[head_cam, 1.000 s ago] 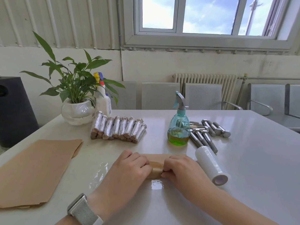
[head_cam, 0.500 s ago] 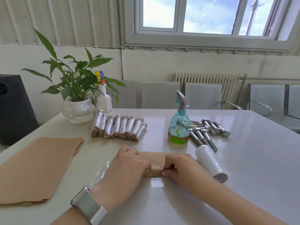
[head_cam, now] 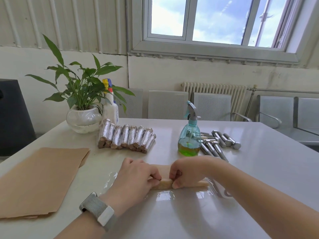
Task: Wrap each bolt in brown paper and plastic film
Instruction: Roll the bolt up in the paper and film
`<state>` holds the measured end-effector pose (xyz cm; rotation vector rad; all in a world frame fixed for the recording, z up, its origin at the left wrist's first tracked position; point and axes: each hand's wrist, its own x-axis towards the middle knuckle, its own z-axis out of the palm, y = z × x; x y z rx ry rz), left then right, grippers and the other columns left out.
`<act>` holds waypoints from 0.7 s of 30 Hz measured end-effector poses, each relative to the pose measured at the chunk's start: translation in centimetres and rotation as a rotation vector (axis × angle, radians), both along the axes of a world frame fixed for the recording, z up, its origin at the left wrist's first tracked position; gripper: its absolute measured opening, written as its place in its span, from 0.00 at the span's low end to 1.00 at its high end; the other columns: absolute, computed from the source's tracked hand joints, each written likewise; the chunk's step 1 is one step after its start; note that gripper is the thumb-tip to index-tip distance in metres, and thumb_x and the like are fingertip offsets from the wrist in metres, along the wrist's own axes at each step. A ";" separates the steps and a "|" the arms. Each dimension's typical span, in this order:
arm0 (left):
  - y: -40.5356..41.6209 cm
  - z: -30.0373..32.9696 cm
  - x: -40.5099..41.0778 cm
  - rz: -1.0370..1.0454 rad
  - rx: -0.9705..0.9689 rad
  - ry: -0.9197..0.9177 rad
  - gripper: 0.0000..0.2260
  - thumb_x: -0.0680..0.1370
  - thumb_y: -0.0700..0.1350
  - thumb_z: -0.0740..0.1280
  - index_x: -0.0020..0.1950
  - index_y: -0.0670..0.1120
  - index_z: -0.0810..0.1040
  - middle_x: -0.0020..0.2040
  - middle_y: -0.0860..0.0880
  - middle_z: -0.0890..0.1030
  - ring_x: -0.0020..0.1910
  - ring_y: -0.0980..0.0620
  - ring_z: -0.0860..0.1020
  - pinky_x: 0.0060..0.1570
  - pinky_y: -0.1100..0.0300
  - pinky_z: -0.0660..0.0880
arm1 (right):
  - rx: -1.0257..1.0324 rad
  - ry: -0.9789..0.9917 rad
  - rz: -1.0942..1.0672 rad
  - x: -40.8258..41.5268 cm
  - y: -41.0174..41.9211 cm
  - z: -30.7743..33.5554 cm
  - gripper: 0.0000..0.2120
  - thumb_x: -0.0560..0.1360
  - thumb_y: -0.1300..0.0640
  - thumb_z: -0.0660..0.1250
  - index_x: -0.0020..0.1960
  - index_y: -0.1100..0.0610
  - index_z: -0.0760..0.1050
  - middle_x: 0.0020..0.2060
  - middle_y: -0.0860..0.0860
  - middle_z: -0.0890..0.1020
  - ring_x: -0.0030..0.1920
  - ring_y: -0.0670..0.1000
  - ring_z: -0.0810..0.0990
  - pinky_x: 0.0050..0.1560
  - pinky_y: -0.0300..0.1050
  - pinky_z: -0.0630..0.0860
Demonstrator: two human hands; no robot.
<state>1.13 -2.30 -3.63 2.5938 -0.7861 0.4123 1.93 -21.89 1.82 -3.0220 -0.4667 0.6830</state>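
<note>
On the table (head_cam: 259, 169), a stack of paper sheets (head_cam: 39, 178) lies at the left. Behind it stands a potted plant (head_cam: 82, 107), with a row of wrapped bolts (head_cam: 126, 138) to its right. Further right, a spray bottle (head_cam: 189, 135) stands before bare bolts (head_cam: 219, 144). Nearest, both hands meet on a paper roll (head_cam: 165, 184), apparently lying on film (head_cam: 110, 180).

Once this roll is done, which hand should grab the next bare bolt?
Right, probably. The bare bolts lie beyond the right hand, past the spray bottle; the left hand would cross over.

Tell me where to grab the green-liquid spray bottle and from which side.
Grip the spray bottle by its narrow neck under the trigger head, coming from above and the left. It stands upright with a wide round body, and the bare bolts crowd its right side.
</note>
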 end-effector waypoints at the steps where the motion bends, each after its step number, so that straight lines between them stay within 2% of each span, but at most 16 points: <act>1: 0.0 -0.1 -0.1 0.000 0.010 -0.008 0.05 0.77 0.55 0.68 0.50 0.60 0.81 0.36 0.67 0.69 0.44 0.76 0.60 0.50 0.65 0.53 | -0.026 0.026 -0.002 0.2 0.1 0.1 0.20 0.77 0.45 0.67 0.67 0.50 0.74 0.61 0.48 0.78 0.50 0.49 0.73 0.48 0.41 0.68; 3: 0.0 0.0 -0.2 -0.011 0.017 0.014 0.04 0.78 0.55 0.67 0.51 0.60 0.80 0.38 0.66 0.72 0.44 0.69 0.65 0.51 0.62 0.54 | -0.053 0.062 -0.017 0.3 0.3 0.3 0.19 0.77 0.44 0.66 0.66 0.50 0.75 0.60 0.49 0.78 0.51 0.52 0.77 0.44 0.41 0.72; 4: 0.1 0.1 -0.2 -0.023 0.010 0.035 0.03 0.78 0.54 0.66 0.51 0.60 0.79 0.41 0.66 0.75 0.44 0.66 0.66 0.52 0.62 0.55 | -0.066 0.076 -0.027 0.4 0.4 0.3 0.19 0.77 0.43 0.66 0.65 0.49 0.75 0.58 0.49 0.79 0.52 0.54 0.79 0.45 0.42 0.74; 6: 0.2 0.1 0.1 -0.052 -0.013 0.091 0.02 0.79 0.54 0.66 0.50 0.60 0.78 0.46 0.64 0.77 0.45 0.70 0.64 0.52 0.62 0.54 | -0.107 0.097 -0.051 0.4 0.3 0.4 0.20 0.76 0.40 0.65 0.62 0.50 0.76 0.50 0.49 0.80 0.50 0.56 0.82 0.49 0.46 0.77; 9: 0.6 0.0 0.5 -0.080 -0.076 0.196 0.01 0.78 0.54 0.67 0.48 0.60 0.78 0.46 0.64 0.77 0.45 0.80 0.59 0.51 0.64 0.55 | -0.167 0.137 -0.122 0.7 0.2 0.6 0.24 0.74 0.35 0.65 0.58 0.53 0.78 0.40 0.48 0.79 0.36 0.52 0.81 0.37 0.41 0.76; 11: 0.7 0.1 0.6 -0.089 -0.104 0.248 0.02 0.77 0.54 0.68 0.45 0.61 0.77 0.44 0.65 0.78 0.48 0.81 0.60 0.52 0.68 0.55 | -0.219 0.131 -0.126 1.4 0.2 1.0 0.27 0.73 0.33 0.65 0.55 0.56 0.79 0.38 0.50 0.80 0.32 0.49 0.79 0.35 0.41 0.75; 12: 0.7 0.2 0.6 -0.090 -0.109 0.257 0.03 0.77 0.54 0.68 0.43 0.61 0.77 0.44 0.65 0.79 0.51 0.77 0.64 0.54 0.68 0.55 | -0.215 0.093 -0.120 2.0 0.3 1.3 0.27 0.74 0.34 0.64 0.53 0.58 0.79 0.37 0.51 0.80 0.33 0.49 0.78 0.35 0.41 0.75; 14: 0.7 0.3 0.6 -0.084 -0.109 0.258 0.04 0.77 0.54 0.68 0.42 0.61 0.76 0.45 0.64 0.80 0.52 0.68 0.68 0.57 0.66 0.56 | -0.073 -0.075 -0.134 3.2 0.3 1.5 0.25 0.77 0.37 0.61 0.52 0.59 0.78 0.41 0.51 0.81 0.36 0.50 0.77 0.38 0.42 0.75; 15: 0.7 0.2 0.7 -0.075 -0.121 0.263 0.04 0.77 0.54 0.68 0.42 0.61 0.77 0.44 0.64 0.80 0.52 0.68 0.66 0.57 0.65 0.57 | 0.006 -0.177 -0.139 3.8 0.3 1.4 0.22 0.78 0.38 0.61 0.54 0.57 0.78 0.46 0.51 0.82 0.40 0.50 0.77 0.42 0.43 0.75; 16: 0.6 0.2 0.7 -0.069 -0.142 0.278 0.03 0.76 0.54 0.68 0.43 0.61 0.78 0.44 0.65 0.80 0.51 0.69 0.63 0.55 0.67 0.57 | 0.042 -0.257 -0.131 4.2 0.3 1.1 0.20 0.78 0.40 0.62 0.56 0.55 0.77 0.51 0.51 0.82 0.44 0.50 0.76 0.46 0.44 0.74; 18: 0.7 0.0 0.7 -0.071 -0.171 0.296 0.02 0.76 0.54 0.68 0.43 0.60 0.79 0.42 0.66 0.79 0.48 0.74 0.56 0.51 0.71 0.57 | 0.030 -0.298 -0.099 4.7 0.4 0.3 0.18 0.79 0.41 0.62 0.58 0.53 0.77 0.56 0.51 0.80 0.47 0.50 0.73 0.48 0.44 0.70; 21: 0.7 -0.1 0.8 -0.090 -0.170 0.279 0.02 0.76 0.53 0.68 0.44 0.59 0.80 0.40 0.67 0.78 0.46 0.84 0.51 0.50 0.72 0.55 | 0.071 -0.210 -0.127 4.9 0.7 -1.0 0.20 0.79 0.37 0.60 0.57 0.52 0.76 0.50 0.48 0.77 0.47 0.50 0.72 0.45 0.43 0.66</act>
